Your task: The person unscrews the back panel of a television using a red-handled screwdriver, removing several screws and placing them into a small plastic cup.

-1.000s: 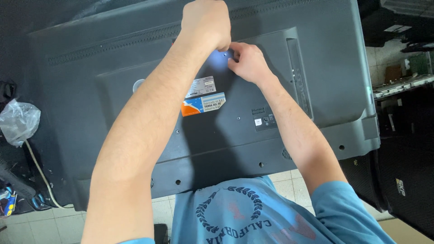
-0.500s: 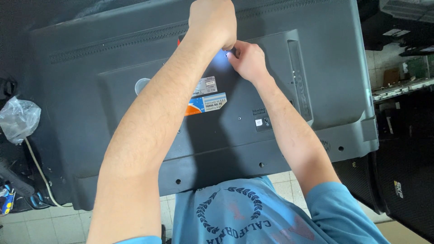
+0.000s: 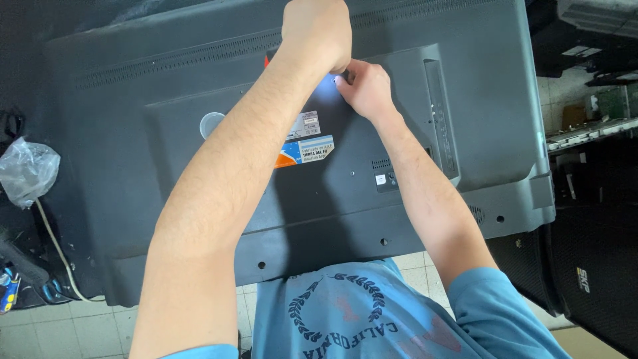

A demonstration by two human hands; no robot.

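**Both hands meet at one spot on the television's back panel**

At the far left a crumpled clear plastic bag (image 3: 26, 171) lies just off the panel's left edge, with a pale cable (image 3: 56, 249) running down beside it. The television (image 3: 133, 166) lies face down, its dark grey back cover up. Its long axis runs left to right across the view, the bottom edge with its screw holes nearest the person and the vented top edge farthest away.

The left hand (image 3: 318, 34) is closed in a fist near the upper middle of the cover; whether it grips a tool I cannot tell. Just to its right, the right hand (image 3: 362, 86) has its fingertips drawn together in a pinch at a small bright point on the panel, touching the left.

To work well here, I judge the pinching fingers should steady the spot while the fist bears straight down, not at a slant.
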